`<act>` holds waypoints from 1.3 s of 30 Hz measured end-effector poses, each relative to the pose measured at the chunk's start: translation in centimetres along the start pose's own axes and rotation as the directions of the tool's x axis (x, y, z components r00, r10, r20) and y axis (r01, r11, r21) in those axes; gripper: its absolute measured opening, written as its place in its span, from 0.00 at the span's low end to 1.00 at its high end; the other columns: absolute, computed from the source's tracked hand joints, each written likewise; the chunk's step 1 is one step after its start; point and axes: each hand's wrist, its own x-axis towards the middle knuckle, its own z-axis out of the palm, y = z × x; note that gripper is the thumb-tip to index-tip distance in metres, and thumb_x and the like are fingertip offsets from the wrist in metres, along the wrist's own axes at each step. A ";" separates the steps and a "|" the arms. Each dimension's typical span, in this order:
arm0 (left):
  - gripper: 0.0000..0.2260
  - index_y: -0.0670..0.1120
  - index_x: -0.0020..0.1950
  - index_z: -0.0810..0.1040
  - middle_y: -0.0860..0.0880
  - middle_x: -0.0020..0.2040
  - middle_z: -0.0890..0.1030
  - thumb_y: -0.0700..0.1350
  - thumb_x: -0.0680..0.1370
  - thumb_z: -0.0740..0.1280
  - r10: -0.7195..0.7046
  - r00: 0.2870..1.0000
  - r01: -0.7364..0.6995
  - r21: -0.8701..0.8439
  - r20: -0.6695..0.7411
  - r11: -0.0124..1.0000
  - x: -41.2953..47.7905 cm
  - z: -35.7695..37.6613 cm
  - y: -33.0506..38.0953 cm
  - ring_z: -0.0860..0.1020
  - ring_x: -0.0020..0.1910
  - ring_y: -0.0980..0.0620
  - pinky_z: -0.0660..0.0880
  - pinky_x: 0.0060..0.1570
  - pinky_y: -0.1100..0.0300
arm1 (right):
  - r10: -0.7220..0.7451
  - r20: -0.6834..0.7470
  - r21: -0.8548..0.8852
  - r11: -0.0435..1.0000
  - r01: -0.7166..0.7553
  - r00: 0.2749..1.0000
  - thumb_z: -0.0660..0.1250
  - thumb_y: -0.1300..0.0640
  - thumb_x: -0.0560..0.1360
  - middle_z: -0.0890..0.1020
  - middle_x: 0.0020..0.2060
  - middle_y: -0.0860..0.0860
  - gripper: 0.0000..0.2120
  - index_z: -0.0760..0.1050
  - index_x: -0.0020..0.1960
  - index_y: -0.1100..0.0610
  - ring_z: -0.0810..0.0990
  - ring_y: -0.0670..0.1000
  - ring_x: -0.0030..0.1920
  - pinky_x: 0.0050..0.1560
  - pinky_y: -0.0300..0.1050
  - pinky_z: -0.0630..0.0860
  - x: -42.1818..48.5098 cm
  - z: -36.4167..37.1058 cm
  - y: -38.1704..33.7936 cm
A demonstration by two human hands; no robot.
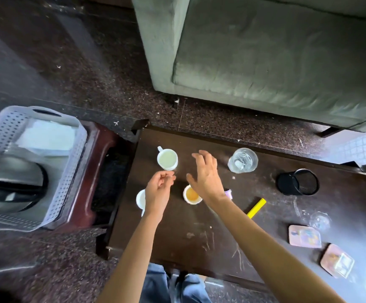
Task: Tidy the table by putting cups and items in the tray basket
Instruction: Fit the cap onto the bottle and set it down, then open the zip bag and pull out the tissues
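L hand [159, 189] is hovering over the tabletop [177, 237] w/ fingers [166, 177] loosely curled, grasping nothing visible. Tips are sitting just beside the near rim of the pale-liquid cup [167, 159]; can't tell if touching. R hand [206, 173] is hovering btwn that cup and the clear glass [242, 160], palm down, fingers released and spread, holding nothing.

Tea cup [192, 195] is sitting under the R wrist, partly covered. 3rd white cup [140, 199] is peeking out from under the L hand near the tabletop's left edge. Small purple item [229, 193] is showing behind the R forearm, too hidden to ID.

Black mesh holder [298, 182] is lying on its side, right of the glass. Yellow stick [256, 207] is lying flat just beside the R forearm. Two coasters [305, 236] are lying near the right edge.

Tray basket [5, 130] is sitting off the tabletop to the left, on a dark red stand [92, 171], carrying a white sheet [46, 136] and a dark rounded item [13, 178]. All 3 cups are sitting on the tabletop, well apart from the basket. Green sofa [265, 62] is standing beyond the far edge.
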 end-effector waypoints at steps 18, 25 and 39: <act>0.05 0.47 0.53 0.79 0.51 0.49 0.83 0.42 0.77 0.67 -0.070 0.978 0.049 -0.109 -0.195 0.993 2.3 -17.2 -1.0 0.81 0.50 0.58 0.76 0.51 0.62 | -0.134 0.145 -0.004 0.991 0.136 0.980 0.69 0.58 0.74 0.69 0.65 0.56 0.24 0.67 0.68 0.60 0.67 0.57 0.65 0.67 0.50 0.67 2.1 9.6 -14.9; 0.05 0.46 0.50 0.77 0.52 0.47 0.82 0.39 0.78 0.64 -0.062 0.943 -0.036 -0.286 -0.328 0.957 6.0 -22.3 2.2 0.80 0.50 0.54 0.74 0.55 0.59 | -0.241 0.146 -0.006 0.970 0.244 0.959 0.69 0.58 0.73 0.70 0.65 0.57 0.25 0.68 0.68 0.61 0.66 0.57 0.65 0.67 0.48 0.65 7.1 11.3 -22.3; 0.17 0.44 0.70 0.66 0.45 0.69 0.69 0.48 0.82 0.52 -0.217 0.835 -0.025 -0.429 -0.506 0.903 11.4 -24.5 3.4 0.70 0.66 0.49 0.67 0.67 0.52 | -0.399 0.399 -0.216 0.834 0.507 0.826 0.69 0.60 0.73 0.74 0.63 0.58 0.25 0.67 0.68 0.61 0.70 0.58 0.65 0.67 0.49 0.65 15.7 19.4 -32.5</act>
